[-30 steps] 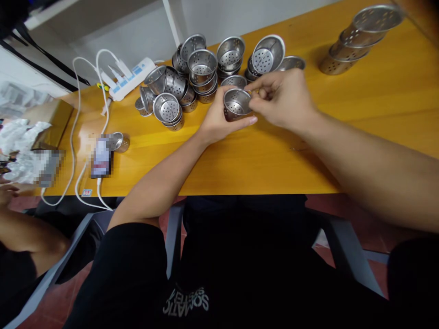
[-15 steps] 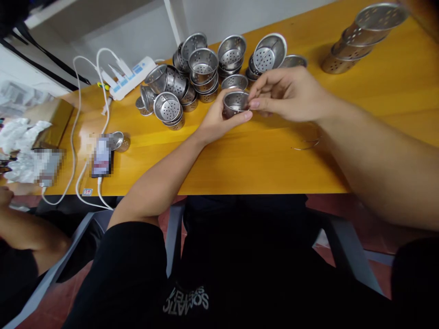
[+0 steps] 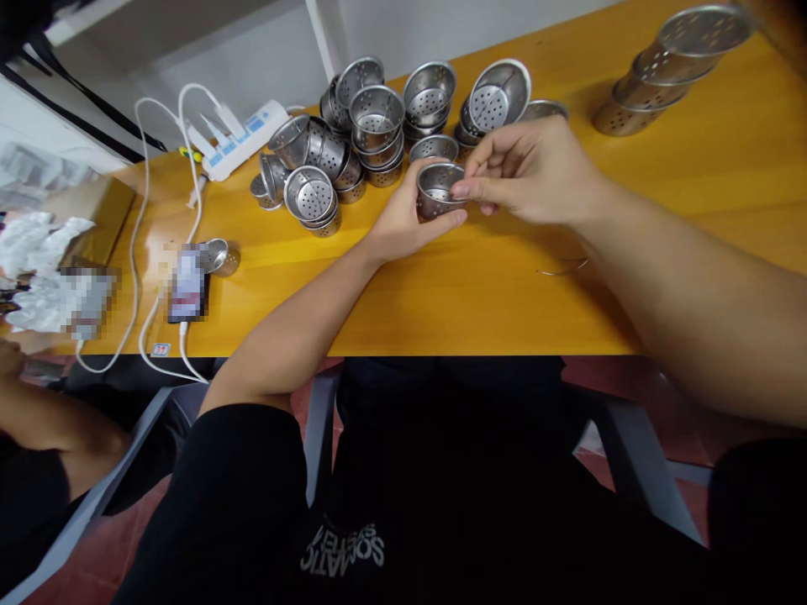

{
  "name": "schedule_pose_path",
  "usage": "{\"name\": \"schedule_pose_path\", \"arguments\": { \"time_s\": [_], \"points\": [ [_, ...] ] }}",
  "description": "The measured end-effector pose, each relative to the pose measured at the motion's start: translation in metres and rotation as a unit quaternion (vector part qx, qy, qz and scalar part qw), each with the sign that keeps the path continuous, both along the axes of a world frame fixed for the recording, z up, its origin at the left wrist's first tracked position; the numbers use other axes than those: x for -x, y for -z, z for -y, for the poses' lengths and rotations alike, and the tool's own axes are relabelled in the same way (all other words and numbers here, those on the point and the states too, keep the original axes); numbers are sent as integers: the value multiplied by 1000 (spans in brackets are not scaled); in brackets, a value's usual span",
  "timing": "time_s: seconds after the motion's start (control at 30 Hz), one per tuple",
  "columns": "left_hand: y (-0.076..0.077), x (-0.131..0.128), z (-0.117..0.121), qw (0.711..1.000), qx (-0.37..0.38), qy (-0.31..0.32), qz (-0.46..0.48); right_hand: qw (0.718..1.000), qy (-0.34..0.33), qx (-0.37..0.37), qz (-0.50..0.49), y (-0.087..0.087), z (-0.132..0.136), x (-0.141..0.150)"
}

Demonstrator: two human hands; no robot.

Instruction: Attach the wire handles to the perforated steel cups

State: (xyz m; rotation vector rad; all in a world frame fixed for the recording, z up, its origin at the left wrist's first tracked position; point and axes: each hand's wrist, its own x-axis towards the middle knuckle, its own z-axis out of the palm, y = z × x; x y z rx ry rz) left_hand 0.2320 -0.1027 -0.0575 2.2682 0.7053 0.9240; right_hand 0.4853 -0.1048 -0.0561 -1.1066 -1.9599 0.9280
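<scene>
A small perforated metal cup [image 3: 436, 204] is held slightly tilted above the table. My left hand [image 3: 407, 220] wraps around its left side, the thumb along the front. At the right of the rim, my right hand [image 3: 520, 172] pinches thumb and forefinger together; what lies between them is too small or hidden to tell. A thin curved wire [image 3: 566, 270] lies on the table below my right wrist. Just behind the held cup stands another perforated cup [image 3: 434, 148], partly covered by it.
Several stacked perforated cups [image 3: 377, 122] crowd the back of the wooden table [image 3: 441, 294]. A taller leaning stack [image 3: 668, 71] stands at the far right. To the left are a power strip [image 3: 245, 139], cables, a phone [image 3: 187, 286] and a lone cup [image 3: 222, 257]. Another person's arm [image 3: 56, 412] shows at the left edge.
The held cup and both hands have shifted very slightly. My right fingertips have moved a little left, closer over the cup's rim.
</scene>
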Motion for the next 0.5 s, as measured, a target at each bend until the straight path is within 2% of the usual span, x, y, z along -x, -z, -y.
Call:
{"name": "schedule_pose_path", "arguments": {
  "time_s": [0.17, 0.4, 0.5],
  "points": [
    [-4, 0, 2, 1000, 10, -9, 16, 998, -27, -21, -44, 12, -11, -5],
    [-9, -1, 8, 1000, 19, -11, 16, 993, -57, -34, -94, 71, -53, -29],
    [-11, -1, 8, 999, 23, -12, 19, 993, -59, -38, -96, 81, -60, -32]
  ]
}}
